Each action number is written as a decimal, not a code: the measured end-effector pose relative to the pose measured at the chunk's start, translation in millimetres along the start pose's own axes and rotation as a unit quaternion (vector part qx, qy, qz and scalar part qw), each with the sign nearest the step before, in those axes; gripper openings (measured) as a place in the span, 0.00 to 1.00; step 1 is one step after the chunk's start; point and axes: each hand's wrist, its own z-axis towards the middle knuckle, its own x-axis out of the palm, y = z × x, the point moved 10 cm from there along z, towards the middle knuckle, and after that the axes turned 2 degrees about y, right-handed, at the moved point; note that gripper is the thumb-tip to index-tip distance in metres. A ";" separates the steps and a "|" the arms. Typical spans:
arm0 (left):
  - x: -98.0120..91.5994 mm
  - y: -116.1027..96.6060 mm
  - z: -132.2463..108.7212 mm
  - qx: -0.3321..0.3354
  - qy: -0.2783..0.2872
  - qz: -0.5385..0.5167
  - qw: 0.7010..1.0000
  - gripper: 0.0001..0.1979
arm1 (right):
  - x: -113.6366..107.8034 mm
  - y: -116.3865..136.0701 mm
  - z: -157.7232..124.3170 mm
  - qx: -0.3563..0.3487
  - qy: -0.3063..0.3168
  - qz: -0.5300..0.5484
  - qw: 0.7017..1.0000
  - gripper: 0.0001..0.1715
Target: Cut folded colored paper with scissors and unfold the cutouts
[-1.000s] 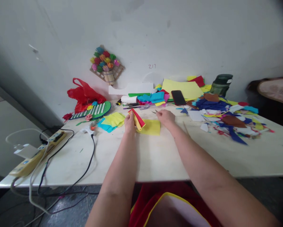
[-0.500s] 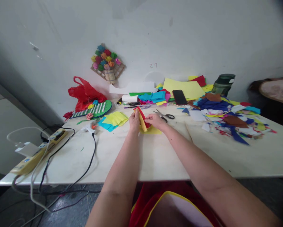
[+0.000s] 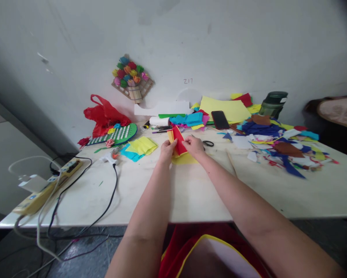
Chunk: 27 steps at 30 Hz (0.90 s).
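Note:
My left hand (image 3: 166,148) and my right hand (image 3: 194,146) are both closed on a folded bundle of red and yellow paper (image 3: 176,141), held upright just above the table. A yellow paper sheet (image 3: 185,158) lies flat under the hands. Black-handled scissors (image 3: 207,143) lie on the table just right of my right hand, untouched.
A white table (image 3: 190,193) carries yellow and blue paper squares (image 3: 140,147), a glue gun (image 3: 113,154), a phone (image 3: 219,119), a scrap pile (image 3: 277,143), a red bag (image 3: 104,114), a green bottle (image 3: 273,103) and a power strip (image 3: 43,189) with cables. A paper flower craft (image 3: 129,77) hangs on the wall.
My right hand left the scissors on the table and moved left to the paper bundle. Both hands then raised the bundle and stood it more upright.

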 end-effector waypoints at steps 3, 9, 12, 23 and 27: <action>-2.1 0.7 0.3 -0.001 0.002 0.010 1.000 0.23 | -0.2 -5.6 1.5 0.009 -0.008 0.025 1.000 0.08; -12.3 -13.3 0.2 0.064 -0.055 0.039 0.996 0.37 | -1.7 -5.5 1.5 0.004 -0.019 0.038 0.999 0.08; -14.3 -13.7 0.3 0.068 -0.067 0.033 0.995 0.32 | -2.2 -4.5 1.1 0.002 -0.020 0.045 0.999 0.09; -5.9 -10.8 0.9 0.060 -0.042 0.088 0.993 0.21 | -0.9 -1.5 0.8 -0.019 -0.016 0.079 0.997 0.08; -2.9 -7.9 1.0 0.046 -0.029 0.089 0.995 0.21 | -1.2 3.3 -0.6 -0.035 -0.013 0.119 0.992 0.09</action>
